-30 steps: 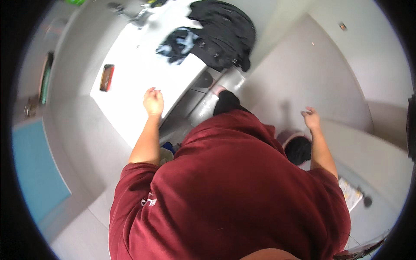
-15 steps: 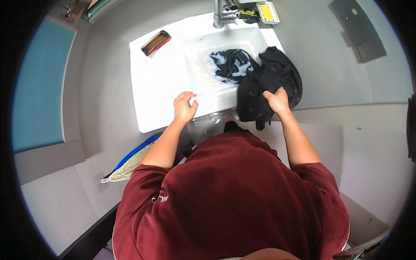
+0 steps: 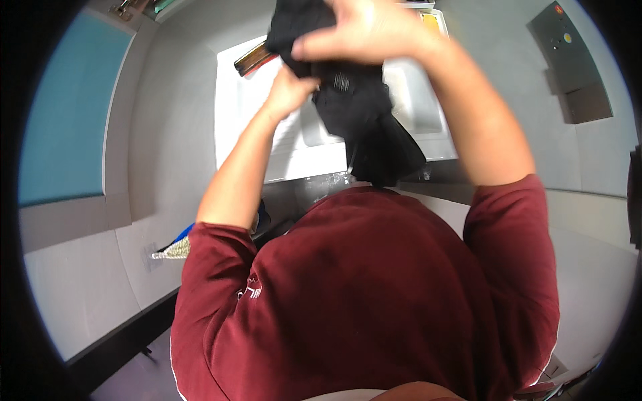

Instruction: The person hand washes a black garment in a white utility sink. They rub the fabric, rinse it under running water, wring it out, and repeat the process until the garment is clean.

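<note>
A wet-looking black garment [image 3: 358, 110] hangs lifted over the white sink [image 3: 301, 164], its lower end draping past the front edge. High in the view, my right hand [image 3: 374, 33] is closed on the garment's upper part; its thumb lies across the cloth and its other fingertips are partly out of sight. My left hand [image 3: 291, 93] pinches the garment's left side at mid-height. Motion blurs both hands and the cloth. Most of the basin is hidden behind the garment.
A brown oblong object [image 3: 254, 59] with a red underside lies on the sink's left ledge. At the back right stands a white tray [image 3: 441, 23] with something yellow in it. A grey panel [image 3: 572, 63] is fixed to the right wall. Blue-and-cream fabric [image 3: 177, 247] hangs at the left.
My right hand has raised the garment from the basin's right side, upward and to the left. My left hand has moved from the sink's front edge onto the cloth.
</note>
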A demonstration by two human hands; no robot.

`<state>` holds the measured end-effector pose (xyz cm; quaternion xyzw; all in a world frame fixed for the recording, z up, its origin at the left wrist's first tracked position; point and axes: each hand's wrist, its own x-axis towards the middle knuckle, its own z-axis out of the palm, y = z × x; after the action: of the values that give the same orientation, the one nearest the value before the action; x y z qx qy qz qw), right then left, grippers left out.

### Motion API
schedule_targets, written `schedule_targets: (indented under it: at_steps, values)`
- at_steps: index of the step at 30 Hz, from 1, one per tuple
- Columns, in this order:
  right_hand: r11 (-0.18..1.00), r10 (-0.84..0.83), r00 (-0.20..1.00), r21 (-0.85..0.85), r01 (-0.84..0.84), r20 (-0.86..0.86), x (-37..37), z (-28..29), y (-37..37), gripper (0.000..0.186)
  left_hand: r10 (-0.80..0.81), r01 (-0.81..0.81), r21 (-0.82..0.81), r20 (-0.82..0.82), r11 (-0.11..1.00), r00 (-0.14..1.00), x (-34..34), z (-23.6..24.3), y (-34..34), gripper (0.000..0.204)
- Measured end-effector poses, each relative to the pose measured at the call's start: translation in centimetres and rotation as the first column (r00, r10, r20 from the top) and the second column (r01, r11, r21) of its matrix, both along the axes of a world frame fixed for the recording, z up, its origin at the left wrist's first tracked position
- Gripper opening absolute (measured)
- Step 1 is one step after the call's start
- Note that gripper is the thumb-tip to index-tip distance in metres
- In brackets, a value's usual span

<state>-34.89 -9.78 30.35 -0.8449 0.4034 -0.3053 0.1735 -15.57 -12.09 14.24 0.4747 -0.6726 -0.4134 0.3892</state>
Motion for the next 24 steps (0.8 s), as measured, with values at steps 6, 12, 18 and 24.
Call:
schedule_targets:
  at_steps: [6, 12, 18, 24]
  values:
    - [0.919, -0.365, 0.931, -0.148, 0.364, 0.023, -2.4, 11.7, 2.1, 0.040, 0.055, -0.027, -0.196, 0.135, 0.980, 0.989, -2.8, 12.1, -3.6, 0.051]
    - [0.604, -0.751, 0.657, -0.462, 0.649, -0.059, -8.1, 16.8, -0.1, 0.025, 0.094, 0.015, -0.550, 0.170, 0.835, 0.981, -1.5, 13.1, -5.4, 0.042]
    - [0.649, -0.630, 0.734, -0.346, 0.677, 0.255, -13.6, 18.8, -5.6, 0.024, 0.129, -0.140, -0.022, -0.263, 0.990, 0.956, 3.3, 13.1, -5.2, 0.023]
    - [0.436, -0.736, 0.542, -0.328, 0.838, 0.405, -13.0, 25.6, -5.4, 0.023, 0.343, -0.287, 0.190, -0.470, 0.939, 0.813, 5.9, 16.3, -7.8, 0.015]
